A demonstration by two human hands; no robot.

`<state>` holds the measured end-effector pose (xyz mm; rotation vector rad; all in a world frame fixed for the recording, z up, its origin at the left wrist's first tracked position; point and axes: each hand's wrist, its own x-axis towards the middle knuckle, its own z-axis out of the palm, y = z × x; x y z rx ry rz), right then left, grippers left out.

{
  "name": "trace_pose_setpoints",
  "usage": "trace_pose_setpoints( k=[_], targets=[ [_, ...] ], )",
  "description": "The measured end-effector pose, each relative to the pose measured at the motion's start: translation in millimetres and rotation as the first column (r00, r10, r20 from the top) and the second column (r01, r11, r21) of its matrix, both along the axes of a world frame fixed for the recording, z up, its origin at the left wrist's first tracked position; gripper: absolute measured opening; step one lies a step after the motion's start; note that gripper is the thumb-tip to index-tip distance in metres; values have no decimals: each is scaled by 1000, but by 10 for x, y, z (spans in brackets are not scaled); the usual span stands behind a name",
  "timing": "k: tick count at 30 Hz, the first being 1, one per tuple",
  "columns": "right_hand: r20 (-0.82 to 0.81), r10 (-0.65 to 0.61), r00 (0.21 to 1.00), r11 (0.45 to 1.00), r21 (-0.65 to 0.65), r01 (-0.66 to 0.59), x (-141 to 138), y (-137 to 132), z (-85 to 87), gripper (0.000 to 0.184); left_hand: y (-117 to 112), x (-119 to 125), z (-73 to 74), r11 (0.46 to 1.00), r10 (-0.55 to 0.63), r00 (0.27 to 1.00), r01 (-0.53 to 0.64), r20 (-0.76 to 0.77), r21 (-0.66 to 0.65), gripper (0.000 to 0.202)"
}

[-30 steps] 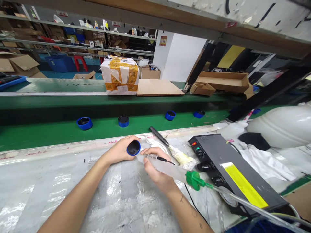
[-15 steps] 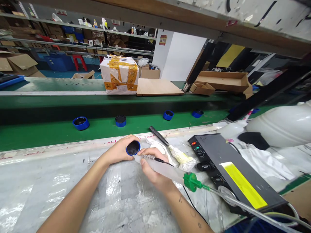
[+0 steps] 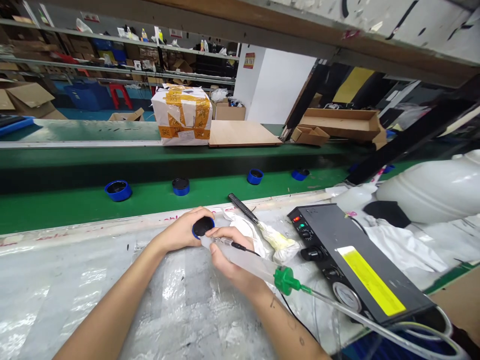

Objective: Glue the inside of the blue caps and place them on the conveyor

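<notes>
My left hand (image 3: pixel 180 234) is wrapped round a small blue cap (image 3: pixel 203 227) with a black inside, held just above the plastic-covered bench (image 3: pixel 93 295). My right hand (image 3: pixel 228 255) grips a clear syringe-like dispenser barrel (image 3: pixel 247 261), its tip right at the cap. The barrel ends in a green fitting (image 3: pixel 284 280) from which a clear hose (image 3: pixel 360 322) runs off to the right. A thin black cable lies along the barrel.
A grey controller box (image 3: pixel 360 265) with knobs and a yellow label sits at right. A black-handled brush (image 3: pixel 258 225) lies on white rags. Several blue caps (image 3: pixel 118 190) ride the green conveyor belt (image 3: pixel 56 205). A taped parcel (image 3: pixel 182 115) and cardboard boxes stand beyond.
Both hands have kept their grip and drifted slightly left. The dispenser tip has come closer to the cap. The caps on the belt have shifted left.
</notes>
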<state>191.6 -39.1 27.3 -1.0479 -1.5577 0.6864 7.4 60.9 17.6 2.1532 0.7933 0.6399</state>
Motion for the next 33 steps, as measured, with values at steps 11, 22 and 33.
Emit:
trace_pose_setpoints(
  k=[11, 22, 33],
  targets=[
    [-45, 6, 999, 999, 32, -4, -50, 12, 41, 18, 3, 15, 2, 1000, 7, 1000, -7, 3, 6, 42],
    [-78, 6, 997, 1000, 31, -3, -83, 21, 29, 19, 16, -9, -42, 1000, 1, 1000, 0, 15, -27, 46],
    [-116, -9, 993, 999, 33, 13, -92, 25, 3, 21, -5, 7, 14, 999, -5, 1000, 6, 17, -39, 42]
  ],
)
